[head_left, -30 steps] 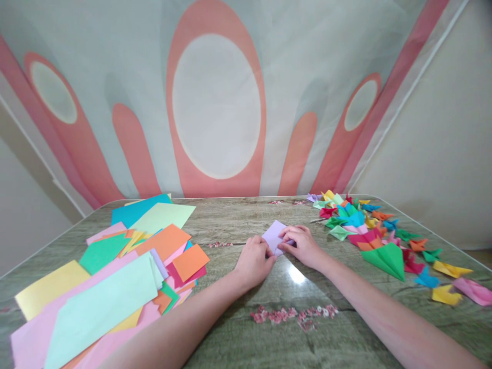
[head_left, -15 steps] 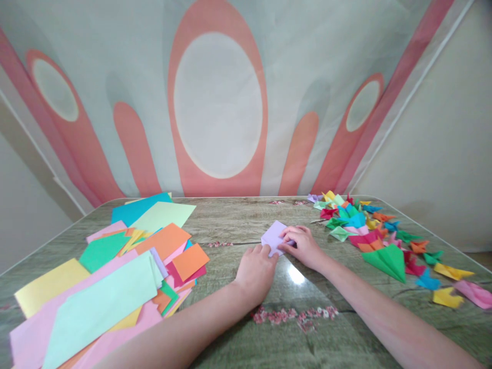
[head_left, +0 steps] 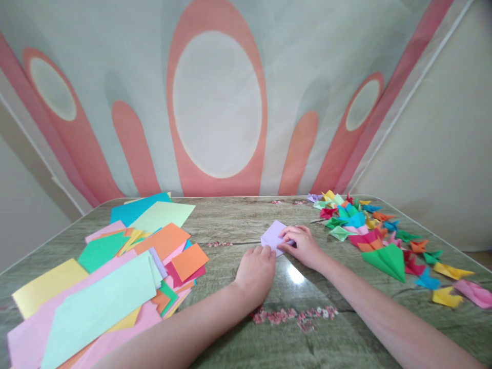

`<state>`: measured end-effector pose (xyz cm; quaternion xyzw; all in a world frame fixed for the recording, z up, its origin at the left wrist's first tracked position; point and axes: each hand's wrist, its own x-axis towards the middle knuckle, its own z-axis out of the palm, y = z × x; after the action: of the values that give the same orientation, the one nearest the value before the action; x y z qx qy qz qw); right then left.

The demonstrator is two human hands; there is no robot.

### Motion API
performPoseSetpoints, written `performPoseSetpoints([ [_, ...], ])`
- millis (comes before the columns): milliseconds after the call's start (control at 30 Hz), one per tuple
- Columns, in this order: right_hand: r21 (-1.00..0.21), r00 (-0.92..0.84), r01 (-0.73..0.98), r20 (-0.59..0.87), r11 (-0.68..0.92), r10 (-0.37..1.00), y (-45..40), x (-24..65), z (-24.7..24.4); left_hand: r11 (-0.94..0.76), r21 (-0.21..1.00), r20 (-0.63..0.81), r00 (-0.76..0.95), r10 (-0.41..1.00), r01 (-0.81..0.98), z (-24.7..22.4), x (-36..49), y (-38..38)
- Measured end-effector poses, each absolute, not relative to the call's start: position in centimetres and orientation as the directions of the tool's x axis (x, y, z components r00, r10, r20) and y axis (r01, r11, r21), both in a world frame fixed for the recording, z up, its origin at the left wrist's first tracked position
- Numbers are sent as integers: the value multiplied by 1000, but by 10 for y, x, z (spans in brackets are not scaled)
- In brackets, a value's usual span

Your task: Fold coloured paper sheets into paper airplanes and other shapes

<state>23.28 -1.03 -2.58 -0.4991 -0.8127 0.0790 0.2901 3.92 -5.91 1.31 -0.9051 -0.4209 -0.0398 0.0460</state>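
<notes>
A small folded lilac paper (head_left: 272, 235) lies on the wood-patterned table at the centre. My left hand (head_left: 255, 274) rests at its near left edge, fingers curled together and the fingertips against the paper. At the paper's right side my right hand (head_left: 302, 246) has thumb and index finger closed on it. The part of the paper beneath my fingers is hidden.
Loose coloured sheets, among them a mint sheet (head_left: 103, 307) and an orange one (head_left: 189, 263), are heaped on the left. Several folded paper shapes, such as a green one (head_left: 386, 261), lie along the right. A patterned backdrop (head_left: 219, 102) stands behind the table (head_left: 230, 215).
My left fingertips have drawn back very slightly to the left along the paper's near edge. My right hand and the lilac paper look almost the same.
</notes>
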Motion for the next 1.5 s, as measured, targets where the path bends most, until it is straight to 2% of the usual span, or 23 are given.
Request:
performPoseSetpoints([
  [200,-406,-333,775,389,484,859,-12,232,-23,-660,-86,100,665,740,747,12,39,-60],
  [533,-408,-299,785,411,467,861,-13,231,-26,-656,-63,90,659,747,752,16,41,-60],
  [700,-307,-229,849,521,431,822,-9,227,-24,-627,-77,131,631,764,775,16,43,-59],
  [833,-221,-237,875,579,431,780,-13,220,-14,-566,-93,137,573,808,819,17,43,-53],
  [900,-171,-301,866,571,470,764,-17,216,-10,-549,-87,133,556,821,831,17,41,-49],
  [1067,-64,-520,793,446,606,728,-29,208,-11,-548,-78,128,554,823,833,16,37,-44],
  [1500,0,-511,830,400,557,761,-32,207,-11,-574,-104,129,583,802,812,16,35,-43],
])
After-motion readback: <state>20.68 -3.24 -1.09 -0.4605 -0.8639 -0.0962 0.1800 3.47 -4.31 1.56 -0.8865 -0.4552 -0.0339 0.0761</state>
